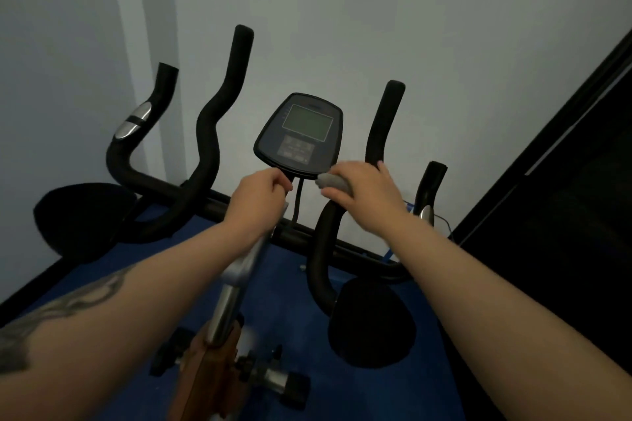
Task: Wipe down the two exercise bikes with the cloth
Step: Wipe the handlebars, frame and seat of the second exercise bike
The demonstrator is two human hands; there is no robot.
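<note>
The cloth (333, 181) is grey, bunched into a small wad, lying against the lower right edge of the nearer exercise bike's console (301, 133), gripped there by the right hand (362, 190); that bike (225, 301) has black foam handlebars curving up on both sides, a dark console with a pale blank screen and a keypad, a silver stem and an orange-brown frame; the 2nd bike (136, 161) stands to the left, with black handlebars and silver sensor pads.

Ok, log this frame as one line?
right hand: holds grey cloth on handlebar | left hand: grips post under console | stage: wiping
</note>
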